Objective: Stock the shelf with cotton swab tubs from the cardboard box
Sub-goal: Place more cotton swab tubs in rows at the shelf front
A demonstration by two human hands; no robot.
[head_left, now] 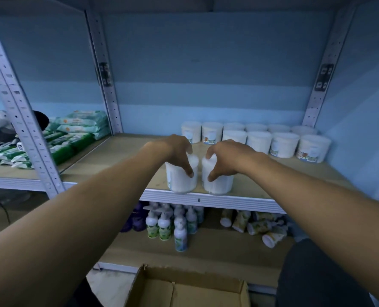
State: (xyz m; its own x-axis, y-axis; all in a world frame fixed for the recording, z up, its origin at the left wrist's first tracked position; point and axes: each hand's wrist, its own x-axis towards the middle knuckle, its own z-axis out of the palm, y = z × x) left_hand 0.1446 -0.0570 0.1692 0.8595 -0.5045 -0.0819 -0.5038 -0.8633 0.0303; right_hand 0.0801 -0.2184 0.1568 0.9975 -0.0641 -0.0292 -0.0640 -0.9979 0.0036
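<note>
A metal rack stands against a blue wall, its wooden shelf [122, 149] at chest level. At the shelf's front edge two cotton swab tubs stand upright, side by side. The left hand [177, 149] grips the left tub [179, 180] from above, fingers curled over its lid; the right hand [225, 157] grips the right tub [219, 185] likewise. More stocked tubs [272, 138] line the back right. The cardboard box [184, 289] sits open below.

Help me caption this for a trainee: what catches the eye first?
Two bare hands, left hand and right hand, each grip a white tub at the shelf's front edge. Behind to the right stand rows of tubs; the cardboard box sits open below.
</note>
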